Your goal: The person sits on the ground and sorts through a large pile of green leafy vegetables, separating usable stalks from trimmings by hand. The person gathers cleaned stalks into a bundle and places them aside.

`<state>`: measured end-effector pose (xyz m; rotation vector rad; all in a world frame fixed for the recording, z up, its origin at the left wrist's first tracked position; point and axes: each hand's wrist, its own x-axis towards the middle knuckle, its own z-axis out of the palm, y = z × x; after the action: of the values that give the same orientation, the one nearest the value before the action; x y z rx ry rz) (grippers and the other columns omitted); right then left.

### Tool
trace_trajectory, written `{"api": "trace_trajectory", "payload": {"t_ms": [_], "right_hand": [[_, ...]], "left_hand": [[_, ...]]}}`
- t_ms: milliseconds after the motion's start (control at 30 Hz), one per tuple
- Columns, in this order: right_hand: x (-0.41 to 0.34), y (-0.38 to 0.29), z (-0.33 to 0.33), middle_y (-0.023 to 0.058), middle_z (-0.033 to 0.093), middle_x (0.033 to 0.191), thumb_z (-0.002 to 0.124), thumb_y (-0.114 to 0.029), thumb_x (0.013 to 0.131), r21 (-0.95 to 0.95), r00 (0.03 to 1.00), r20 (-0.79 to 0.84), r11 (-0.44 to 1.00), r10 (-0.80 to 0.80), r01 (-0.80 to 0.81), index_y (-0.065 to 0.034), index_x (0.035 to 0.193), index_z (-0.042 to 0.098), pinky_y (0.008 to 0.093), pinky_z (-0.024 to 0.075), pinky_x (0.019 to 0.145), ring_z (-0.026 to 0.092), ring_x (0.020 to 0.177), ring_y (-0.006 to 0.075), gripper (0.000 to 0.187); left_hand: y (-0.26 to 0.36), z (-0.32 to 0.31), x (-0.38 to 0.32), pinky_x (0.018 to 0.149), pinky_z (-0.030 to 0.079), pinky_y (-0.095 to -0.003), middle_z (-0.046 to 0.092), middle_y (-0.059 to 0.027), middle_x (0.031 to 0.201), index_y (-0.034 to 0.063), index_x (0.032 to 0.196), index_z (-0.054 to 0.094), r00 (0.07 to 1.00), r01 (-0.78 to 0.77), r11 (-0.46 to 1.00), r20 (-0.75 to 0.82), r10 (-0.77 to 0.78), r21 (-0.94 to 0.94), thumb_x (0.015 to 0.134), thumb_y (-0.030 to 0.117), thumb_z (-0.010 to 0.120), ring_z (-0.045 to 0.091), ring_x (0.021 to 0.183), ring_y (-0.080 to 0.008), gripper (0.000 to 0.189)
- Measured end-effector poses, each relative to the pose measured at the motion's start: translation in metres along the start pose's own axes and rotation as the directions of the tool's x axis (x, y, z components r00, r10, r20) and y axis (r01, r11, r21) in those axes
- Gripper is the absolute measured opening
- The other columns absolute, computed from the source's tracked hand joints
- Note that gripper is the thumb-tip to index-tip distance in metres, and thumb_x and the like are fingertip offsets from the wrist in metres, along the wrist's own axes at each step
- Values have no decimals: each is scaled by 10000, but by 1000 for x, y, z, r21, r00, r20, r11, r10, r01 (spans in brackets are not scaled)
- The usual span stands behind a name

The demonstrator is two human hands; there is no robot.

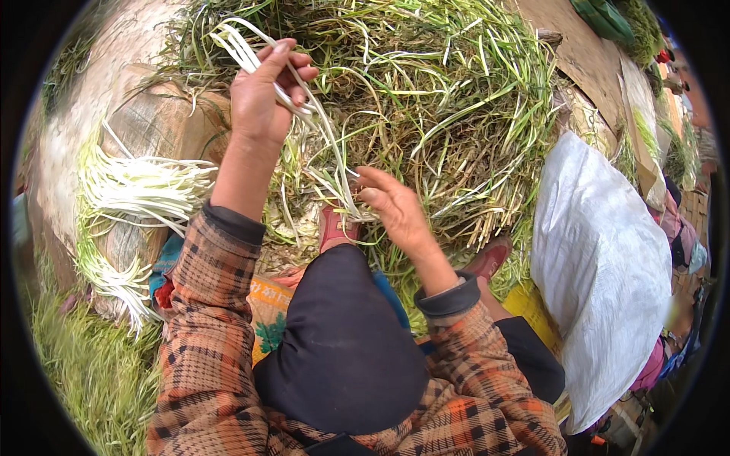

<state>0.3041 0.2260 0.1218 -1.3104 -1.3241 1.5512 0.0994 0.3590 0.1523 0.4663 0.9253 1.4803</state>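
My left hand (271,85) is closed around several long white stalks (328,131), which look like garlic chives or blanched shoots. Their pale ends stick out at the upper left, and the rest hangs down towards my right hand (393,208). That hand is beside the lower part of the stalks, fingers slightly bent; whether it pinches a strand cannot be told. Below both hands lies a big heap of green and withered leaves and stalks (433,114). At the left, a pile of cleaned white stalks (151,185) rests on a wrapped bundle (165,122), with a smaller bunch (122,285) below it.
A white woven plastic sheet or sack (599,273) stands at my right. My red shoes (336,225) touch the edge of the heap. More green stalks (91,365) lie at the lower left. Other people's clothing (678,233) shows at the far right.
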Motion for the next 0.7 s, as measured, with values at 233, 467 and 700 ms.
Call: {"api": "trace_trajectory", "payload": {"t_ms": [233, 467, 700], "right_hand": [[-12, -26, 11, 0, 571, 645, 509, -144, 916, 346, 966, 26, 904, 259, -251, -9, 944, 610, 168, 398, 462, 513, 524, 44, 170], [-3, -46, 2, -29, 522, 646, 516, -122, 909, 118, 977, -18, 971, 213, -210, -22, 878, 601, 169, 375, 482, 462, 539, 25, 136], [-6, -36, -8, 124, 569, 723, 563, -237, 892, -402, 979, 1, 896, -205, 188, -13, 880, 571, 324, 455, 591, 565, 632, 240, 225]], "left_hand": [[-26, 12, -35, 454, 478, -212, 628, -190, 1022, -30, 1127, 507, 987, 135, 987, 71, -141, 88, 949, 191, 480, 654, 882, -246, 285], [-57, 29, -97, 855, 502, -362, 616, -192, 1086, -32, 1212, 476, 858, 481, 876, 185, -479, 38, 930, 283, 521, 591, 1027, -260, 425], [-69, 34, -87, 677, 556, -336, 654, -107, 786, 6, 1090, 539, 906, 375, 927, 207, -369, 8, 920, 206, 543, 654, 740, -222, 262]]}}
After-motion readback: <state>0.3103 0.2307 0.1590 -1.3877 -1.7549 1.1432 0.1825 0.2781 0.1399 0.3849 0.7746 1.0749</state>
